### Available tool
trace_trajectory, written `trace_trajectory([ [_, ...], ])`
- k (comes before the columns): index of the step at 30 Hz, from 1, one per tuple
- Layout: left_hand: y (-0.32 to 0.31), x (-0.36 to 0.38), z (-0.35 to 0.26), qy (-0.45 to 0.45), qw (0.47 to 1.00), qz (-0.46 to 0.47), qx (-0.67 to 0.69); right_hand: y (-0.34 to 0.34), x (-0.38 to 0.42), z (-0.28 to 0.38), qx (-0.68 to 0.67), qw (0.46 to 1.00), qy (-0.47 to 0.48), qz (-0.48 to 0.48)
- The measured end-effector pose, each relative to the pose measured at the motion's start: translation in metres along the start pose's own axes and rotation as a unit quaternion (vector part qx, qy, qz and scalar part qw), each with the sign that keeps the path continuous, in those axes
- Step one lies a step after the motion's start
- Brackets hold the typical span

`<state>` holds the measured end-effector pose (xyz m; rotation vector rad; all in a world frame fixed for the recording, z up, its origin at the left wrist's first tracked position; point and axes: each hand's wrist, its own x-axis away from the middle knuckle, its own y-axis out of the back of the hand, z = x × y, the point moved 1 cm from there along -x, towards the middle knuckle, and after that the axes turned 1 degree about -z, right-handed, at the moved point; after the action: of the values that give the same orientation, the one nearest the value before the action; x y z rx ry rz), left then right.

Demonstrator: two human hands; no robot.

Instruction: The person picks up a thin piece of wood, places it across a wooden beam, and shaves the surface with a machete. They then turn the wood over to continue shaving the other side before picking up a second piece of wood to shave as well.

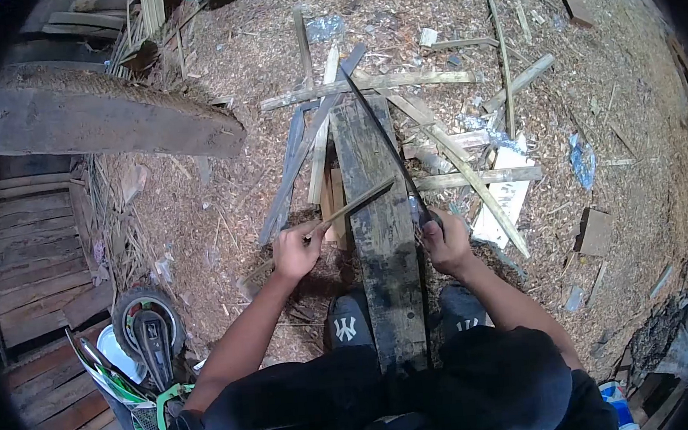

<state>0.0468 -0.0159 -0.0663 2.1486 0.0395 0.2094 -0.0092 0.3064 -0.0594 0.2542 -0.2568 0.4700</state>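
We are looking down at our own two hands over a long dark plank [382,236] that runs away from us between our shoes.

Our left hand [297,251] has its grip pressed tight around the near end of a thin bamboo strip [355,203]. The strip slants up and to the right, and its far end lies across the plank. It looks light and thin, so we think it will bend and may have sharp, splintery edges. The near end, where we hold it now, seems the best place to hold it.

Our right hand [443,243] has its grip closed around the handle of a long knife [382,139]. The blade points away from us along the plank and meets the far end of the strip. It looks stiff, heavy and sharp, so only the handle is safe to hold.

All around, the ground is covered in wood chips [221,192] and loose bamboo slats [374,84]. A big thick log [102,121] lies to the left. A small wheeled toy [149,331] sits near our left arm. The slats beside the plank crowd our hands a little.
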Motion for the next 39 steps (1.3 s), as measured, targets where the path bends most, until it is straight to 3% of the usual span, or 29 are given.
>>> trace_trajectory([
  [2, 0.007, -0.003, -0.016, 0.006, 1.0, 0.014, -0.026, -0.009, -0.011, -0.01, 0.128, 0.987, -0.056, -0.072],
  [3, 0.007, -0.003, -0.015, 0.012, 1.0, 0.015, -0.013, -0.003, -0.011, -0.016, 0.113, 0.988, -0.099, -0.03],
  [7, 0.007, -0.001, -0.012, 0.05, 0.996, 0.058, -0.042, 0.005, -0.004, 0.004, 0.021, 0.998, -0.031, -0.045],
  [10, 0.004, -0.002, -0.007, 0.0, 0.999, 0.012, -0.035, 0.001, 0.001, -0.005, 0.036, 0.998, 0.024, -0.056],
  [11, 0.006, -0.002, -0.01, 0.007, 0.999, 0.012, -0.032, -0.005, -0.008, -0.009, 0.108, 0.991, -0.055, -0.049],
  [16, 0.006, 0.0, -0.01, 0.042, 0.997, 0.044, -0.046, 0.001, 0.0, -0.003, 0.102, 0.991, -0.075, -0.041],
  [18, 0.003, -0.001, -0.006, 0.0, 1.0, 0.006, -0.021, 0.008, 0.004, -0.005, 0.015, 0.999, 0.045, -0.023],
  [20, 0.006, -0.002, -0.008, 0.016, 0.999, 0.018, -0.028, 0.0, 0.0, -0.007, 0.05, 0.997, 0.034, -0.049],
  [22, 0.007, -0.003, -0.011, 0.029, 0.999, 0.032, -0.031, -0.003, -0.007, -0.017, 0.149, 0.986, -0.069, -0.037],
  [24, 0.006, -0.006, -0.012, 0.023, 0.999, 0.032, -0.036, -0.005, -0.004, -0.022, 0.142, 0.986, -0.079, -0.042],
  [26, 0.006, 0.0, -0.007, 0.03, 0.998, 0.035, -0.042, 0.002, 0.003, -0.003, 0.022, 0.998, 0.024, -0.046],
  [28, 0.004, -0.001, -0.005, 0.021, 0.999, 0.031, -0.009, 0.004, 0.005, 0.003, 0.005, 0.997, 0.067, -0.042],
  [30, 0.007, -0.001, -0.007, 0.025, 0.999, 0.032, -0.011, -0.001, -0.005, -0.007, 0.101, 0.987, -0.121, -0.023],
  [32, 0.007, -0.006, -0.014, 0.031, 0.999, 0.035, -0.013, -0.002, -0.01, -0.004, 0.136, 0.986, -0.077, -0.054],
  [34, 0.009, -0.003, -0.015, 0.036, 0.998, 0.042, -0.034, 0.003, -0.005, 0.01, 0.065, 0.994, -0.073, -0.039],
  [38, 0.011, -0.002, -0.015, 0.005, 0.999, 0.029, -0.014, 0.001, 0.003, -0.004, 0.072, 0.993, 0.066, -0.059],
  [39, 0.011, -0.002, -0.016, 0.023, 0.999, 0.033, -0.022, -0.008, -0.004, -0.014, 0.076, 0.994, -0.062, -0.054],
])
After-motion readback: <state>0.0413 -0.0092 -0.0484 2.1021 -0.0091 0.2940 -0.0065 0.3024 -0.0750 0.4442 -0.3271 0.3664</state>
